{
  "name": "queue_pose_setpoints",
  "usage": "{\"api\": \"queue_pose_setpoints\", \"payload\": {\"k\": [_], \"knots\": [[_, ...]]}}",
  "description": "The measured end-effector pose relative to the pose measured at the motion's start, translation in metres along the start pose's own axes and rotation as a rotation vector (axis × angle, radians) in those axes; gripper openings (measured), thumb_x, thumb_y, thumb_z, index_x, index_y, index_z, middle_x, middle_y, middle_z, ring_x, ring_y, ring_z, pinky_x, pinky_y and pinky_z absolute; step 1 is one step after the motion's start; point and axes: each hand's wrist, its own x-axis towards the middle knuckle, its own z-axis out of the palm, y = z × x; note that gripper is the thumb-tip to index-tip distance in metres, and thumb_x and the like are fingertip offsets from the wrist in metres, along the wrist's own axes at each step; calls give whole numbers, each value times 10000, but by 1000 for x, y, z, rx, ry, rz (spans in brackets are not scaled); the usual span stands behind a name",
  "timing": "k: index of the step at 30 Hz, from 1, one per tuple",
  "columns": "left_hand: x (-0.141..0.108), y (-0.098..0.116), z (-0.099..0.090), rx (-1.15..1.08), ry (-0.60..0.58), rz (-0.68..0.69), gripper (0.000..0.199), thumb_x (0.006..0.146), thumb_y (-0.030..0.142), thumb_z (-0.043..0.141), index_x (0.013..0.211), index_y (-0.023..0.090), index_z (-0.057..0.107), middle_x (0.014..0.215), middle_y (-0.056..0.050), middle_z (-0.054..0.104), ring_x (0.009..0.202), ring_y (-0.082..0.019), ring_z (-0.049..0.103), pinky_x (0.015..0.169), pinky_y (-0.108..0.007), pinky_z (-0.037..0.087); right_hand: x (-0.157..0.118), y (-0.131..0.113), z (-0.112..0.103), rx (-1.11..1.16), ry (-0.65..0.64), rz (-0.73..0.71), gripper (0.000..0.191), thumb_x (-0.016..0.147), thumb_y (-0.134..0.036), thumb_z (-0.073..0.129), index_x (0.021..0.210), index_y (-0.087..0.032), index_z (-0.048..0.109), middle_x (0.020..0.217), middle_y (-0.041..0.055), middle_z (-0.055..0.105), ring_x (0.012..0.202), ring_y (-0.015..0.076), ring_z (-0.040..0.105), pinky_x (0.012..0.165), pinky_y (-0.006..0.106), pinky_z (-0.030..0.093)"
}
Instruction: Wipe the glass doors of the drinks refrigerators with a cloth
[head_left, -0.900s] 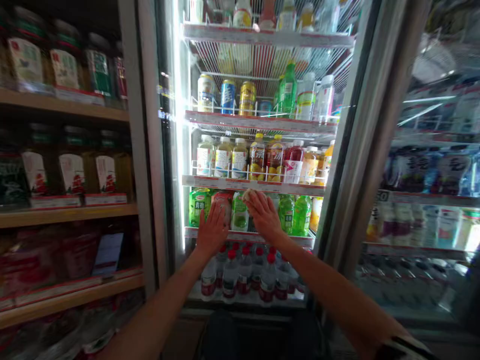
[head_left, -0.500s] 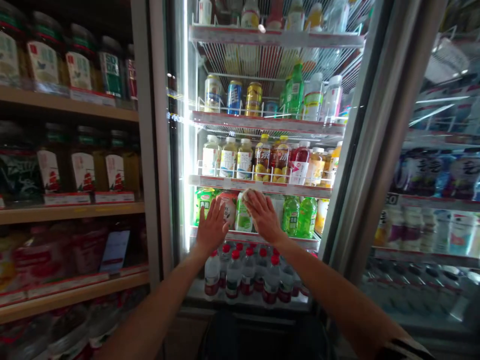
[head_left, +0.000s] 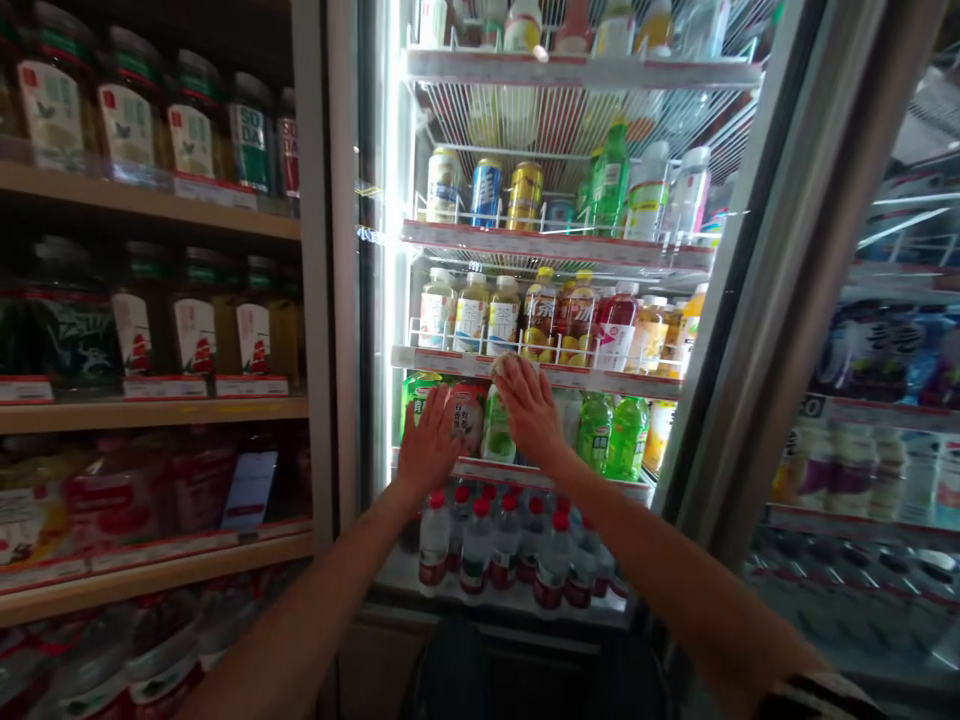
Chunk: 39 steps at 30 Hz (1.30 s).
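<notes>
Fingers up and spread, my left hand (head_left: 429,445) lies flat against the glass door (head_left: 375,400) of a lit drinks cooler. Behind it are a green bottle (head_left: 418,390) and a pink-labelled bottle (head_left: 469,415) on a lower shelf. My right hand (head_left: 531,415) presses a crumpled pale cloth (head_left: 501,364) to the glass, in front of the shelf's price strip (head_left: 600,381). Most of the cloth is hidden under the fingers. A green-labelled bottle (head_left: 496,428) shows between my hands, behind the glass.
Red-capped water bottles (head_left: 478,545) stand at the cooler's bottom. Cans (head_left: 486,190) and bottles fill higher shelves. On the left, a wooden shelf (head_left: 150,412) carries drinks, and a phone (head_left: 250,490) leans on the shelf below. A metal door frame (head_left: 787,280) rises at right.
The view has shifted, so the shelves sit farther right. My right hand with the cloth has moved a little up the glass, over the price strip. My left hand has slid slightly left.
</notes>
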Motion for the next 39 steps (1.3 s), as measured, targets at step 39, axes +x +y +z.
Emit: {"api": "queue_pose_setpoints", "payload": {"k": [39], "knots": [[-12,-83,-11,117,-15,-82,536,853,260,414,1349,64,374,1468,-168,285,1361,-280,276,1095,-533,211,37,-69,33,108,-64,-287,572,855,-122,407,1414,-192,305,1488,61,318,1389,233,215,1117,452,221]]}}
